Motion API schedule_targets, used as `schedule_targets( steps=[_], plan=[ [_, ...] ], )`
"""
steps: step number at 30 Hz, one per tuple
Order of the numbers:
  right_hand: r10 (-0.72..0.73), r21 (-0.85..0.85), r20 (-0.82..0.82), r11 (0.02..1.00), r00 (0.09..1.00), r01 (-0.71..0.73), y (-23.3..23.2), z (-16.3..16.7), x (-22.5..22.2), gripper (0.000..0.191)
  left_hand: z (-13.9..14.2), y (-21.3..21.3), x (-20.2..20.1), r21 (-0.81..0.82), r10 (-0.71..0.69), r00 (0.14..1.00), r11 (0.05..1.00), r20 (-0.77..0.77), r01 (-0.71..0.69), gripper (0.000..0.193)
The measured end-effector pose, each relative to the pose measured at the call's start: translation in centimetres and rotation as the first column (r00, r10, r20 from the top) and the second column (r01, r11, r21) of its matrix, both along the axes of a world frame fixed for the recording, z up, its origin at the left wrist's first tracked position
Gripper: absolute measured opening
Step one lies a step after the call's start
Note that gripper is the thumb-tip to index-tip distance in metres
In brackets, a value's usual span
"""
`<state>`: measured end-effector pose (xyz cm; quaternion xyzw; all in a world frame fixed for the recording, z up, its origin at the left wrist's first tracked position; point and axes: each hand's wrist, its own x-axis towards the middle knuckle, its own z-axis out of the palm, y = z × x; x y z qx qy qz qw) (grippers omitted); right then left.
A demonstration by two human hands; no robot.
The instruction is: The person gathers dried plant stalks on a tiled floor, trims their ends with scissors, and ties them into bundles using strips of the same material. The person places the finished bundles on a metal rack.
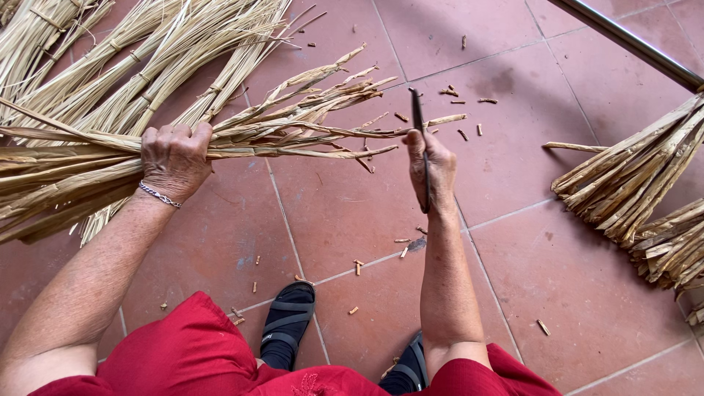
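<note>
The left hand (174, 158) has its grip closed around a bundle of dry straw (293, 128), held level above the tiled floor (513, 242). The right hand (434, 169) clasps a dark knife (419, 139) (blade upright) just beside the straw's ragged ends. Cut bits (400, 246) lie scattered below.

Terracotta floor tiles (587, 293) with pale grout lines, tied bundles of dry straw (147, 44) lay at upper left, cut reed bundles (638, 183) stacked at right, metal pole (631, 44) crossed the top corner, small straw offcuts (400, 246) lay scattered, black sandals (290, 315) showed below.
</note>
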<state>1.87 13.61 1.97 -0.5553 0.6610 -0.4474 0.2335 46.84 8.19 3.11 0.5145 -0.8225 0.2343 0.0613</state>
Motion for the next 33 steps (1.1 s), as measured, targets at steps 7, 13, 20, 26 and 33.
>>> schedule_targets(
  steps=[7, 13, 20, 26, 33],
  plan=[
    [-0.112, -0.287, 0.105, 0.948, 0.988, 0.138, 1.9, 4.8, -0.4, 0.05, 0.6, 0.0, 0.8, -0.164, -0.042, 0.998, 0.985, 0.047, 0.049, 0.007],
    [-0.184, -0.381, 0.15, 0.896, 0.971, 0.229, 3.4, 7.5, 0.6, 0.048, 1.3, -0.1, 1.1, -0.175, -0.046, 0.998, 0.983, 0.053, 0.054, 0.013],
    [0.216, -0.026, 0.56, 0.969, 0.8, -0.244, 2.6, 6.8, 0.9, 0.056, 2.0, 0.0, 1.0, -0.199, -0.088, 0.996, 0.976, 0.017, 0.09, 0.008],
    [0.383, 0.156, 0.433, 0.86, 0.816, -0.486, 2.0, 4.3, 2.7, 0.072, 2.0, -0.4, 1.7, -0.239, -0.076, 0.997, 0.968, 0.033, 0.082, 0.007],
    [0.296, 0.162, 0.405, 0.908, 0.865, -0.387, 1.3, 2.7, 2.7, 0.078, 1.4, -0.3, 2.1, -0.203, -0.121, 0.993, 0.972, -0.012, 0.116, 0.007]
  ],
)
